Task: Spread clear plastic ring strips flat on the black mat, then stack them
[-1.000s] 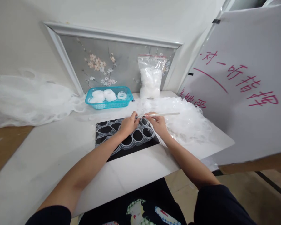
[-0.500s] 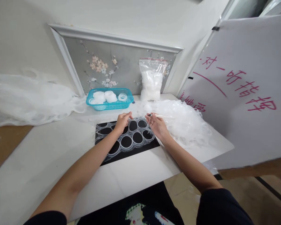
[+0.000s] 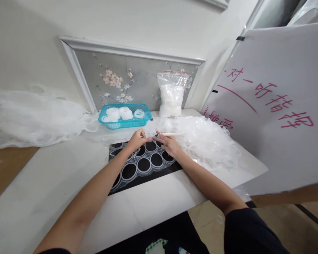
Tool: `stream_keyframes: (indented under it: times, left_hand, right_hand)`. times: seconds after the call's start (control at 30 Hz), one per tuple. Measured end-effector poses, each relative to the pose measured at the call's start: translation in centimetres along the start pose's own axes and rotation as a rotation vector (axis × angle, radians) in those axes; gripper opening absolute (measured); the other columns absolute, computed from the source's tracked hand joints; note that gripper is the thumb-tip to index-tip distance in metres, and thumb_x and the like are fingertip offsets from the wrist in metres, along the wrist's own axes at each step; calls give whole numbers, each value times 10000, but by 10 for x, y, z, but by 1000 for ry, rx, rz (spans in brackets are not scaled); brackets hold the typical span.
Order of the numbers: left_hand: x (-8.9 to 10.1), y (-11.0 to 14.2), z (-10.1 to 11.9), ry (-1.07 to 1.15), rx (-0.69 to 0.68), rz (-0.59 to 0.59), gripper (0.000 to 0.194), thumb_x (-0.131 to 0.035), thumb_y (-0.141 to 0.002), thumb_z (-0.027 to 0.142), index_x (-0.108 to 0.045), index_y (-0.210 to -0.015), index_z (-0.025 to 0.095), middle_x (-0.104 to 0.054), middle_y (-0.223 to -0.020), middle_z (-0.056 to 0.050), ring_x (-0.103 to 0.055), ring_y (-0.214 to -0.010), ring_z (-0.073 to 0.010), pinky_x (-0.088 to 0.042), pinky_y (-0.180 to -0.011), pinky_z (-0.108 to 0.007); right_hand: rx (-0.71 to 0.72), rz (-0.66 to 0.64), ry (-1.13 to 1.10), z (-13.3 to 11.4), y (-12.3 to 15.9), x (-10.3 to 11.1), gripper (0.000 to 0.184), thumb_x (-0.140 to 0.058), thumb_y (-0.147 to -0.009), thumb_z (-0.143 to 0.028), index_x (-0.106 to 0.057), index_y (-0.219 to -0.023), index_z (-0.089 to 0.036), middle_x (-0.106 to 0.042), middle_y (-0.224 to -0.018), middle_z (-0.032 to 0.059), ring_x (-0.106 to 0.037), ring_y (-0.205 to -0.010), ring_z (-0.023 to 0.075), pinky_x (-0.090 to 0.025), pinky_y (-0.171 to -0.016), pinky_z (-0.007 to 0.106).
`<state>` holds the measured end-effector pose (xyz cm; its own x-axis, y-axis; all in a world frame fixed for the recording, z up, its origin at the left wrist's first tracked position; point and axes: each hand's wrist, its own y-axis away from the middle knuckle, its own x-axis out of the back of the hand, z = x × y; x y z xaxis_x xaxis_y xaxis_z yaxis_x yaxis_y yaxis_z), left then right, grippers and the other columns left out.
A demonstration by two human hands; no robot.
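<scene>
A clear plastic sheet of joined rings [image 3: 141, 160] lies on a black mat [image 3: 148, 174] on the white table. My left hand [image 3: 136, 139] is closed in a pinch at the sheet's far edge. My right hand [image 3: 167, 144] sits just to its right, fingers closed on a thin pale stick [image 3: 172, 134] that points right over the heap. The two hands nearly touch above the far rings.
A heap of clear plastic rings [image 3: 206, 141] lies right of the mat. A blue basket [image 3: 125, 116] with white rings and a zip bag [image 3: 172, 95] stand at the back. More clear plastic [image 3: 31, 116] is piled at left. A white board with red writing [image 3: 275, 109] leans at right.
The hands parted half a second ago, then came together again at the sheet's far edge. The view has tilted up a little, so everything sits lower in frame.
</scene>
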<state>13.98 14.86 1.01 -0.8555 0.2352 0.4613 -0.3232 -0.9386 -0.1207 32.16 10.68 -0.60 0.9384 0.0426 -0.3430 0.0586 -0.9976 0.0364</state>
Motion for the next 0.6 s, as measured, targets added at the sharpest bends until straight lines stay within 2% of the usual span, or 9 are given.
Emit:
stream_keyframes:
  times: [0.1, 0.17, 0.3, 0.43, 0.6]
  left_hand:
    - [3, 1, -4, -238, -53, -23, 379, -748, -605, 420, -464, -750, 216, -490, -586, 49, -514, -599, -159, -361, -590, -254]
    - [2, 3, -5, -377, -82, -65, 314, -757, -617, 395, -543, -770, 223, -564, -641, 16, -571, -685, -206, -379, -643, -278]
    - [1, 7, -5, -558, -138, -118, 154, -652, -758, 370, -629, -751, 218, -665, -830, -49, -619, -848, -251, -415, -736, -304]
    - [4, 8, -9, -608, -188, -134, 166, -572, -820, 334, -695, -810, 223, -662, -918, -57, -621, -904, -236, -435, -783, -295]
    - [8, 4, -18, -521, -187, -88, 209, -575, -802, 355, -736, -787, 222, -652, -1004, -47, -619, -827, -200, -448, -785, -300]
  right_hand:
    - [-16, -39, 74, 5, 3, -3, 290, -777, -649, -403, -738, -878, -230, -608, -1275, 50, -663, -805, 183, -165, -330, 171]
    - [-5, -64, 142, 6, 5, -4, 269, -789, -642, -391, -755, -838, -210, -571, -1329, 46, -587, -645, 99, -179, -323, 175]
    - [58, -101, 236, 8, 7, -5, 280, -766, -664, -429, -767, -844, -215, -555, -1350, 35, -432, -509, 29, -207, -317, 185]
    - [68, -144, 231, 9, 7, -6, 259, -760, -667, -430, -769, -828, -227, -578, -1321, 24, -327, -443, 4, -164, -317, 204]
    - [33, -186, 301, 9, 4, -5, 259, -767, -667, -426, -766, -815, -212, -607, -1282, 34, -307, -392, -16, -156, -306, 209]
